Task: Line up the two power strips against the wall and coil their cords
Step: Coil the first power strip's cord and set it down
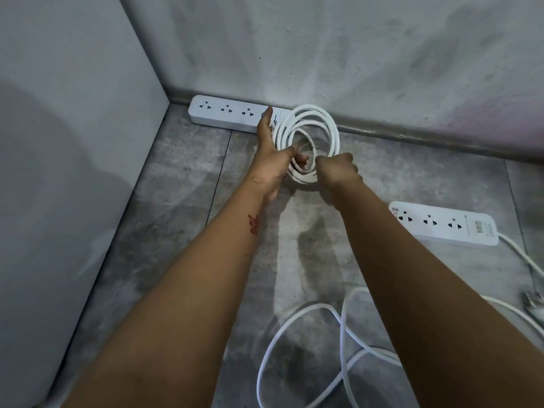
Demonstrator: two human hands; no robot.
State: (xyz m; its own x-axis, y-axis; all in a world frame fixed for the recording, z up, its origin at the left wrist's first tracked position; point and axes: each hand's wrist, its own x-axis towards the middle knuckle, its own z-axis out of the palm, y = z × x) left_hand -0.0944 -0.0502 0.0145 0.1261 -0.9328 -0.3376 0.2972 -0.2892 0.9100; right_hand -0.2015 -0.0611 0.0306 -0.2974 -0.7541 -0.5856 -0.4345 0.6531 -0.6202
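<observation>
One white power strip [226,113] lies flat against the back wall in the corner. Its cord is wound into a round white coil [321,128] held upright just off the floor at the strip's right end. My left hand [275,154] grips the coil's left side, fingers reaching toward the strip. My right hand [337,169] is closed on the coil's lower right part. A second white power strip [441,223] lies on the floor to the right, away from the wall. Its loose cord [343,328] sprawls in loops across the floor near me.
A grey side wall [88,142] closes the left. The back wall [353,54] meets the floor at a dark skirting [412,136]. A plug [532,301] lies at the right edge. The floor is grey tile [182,172].
</observation>
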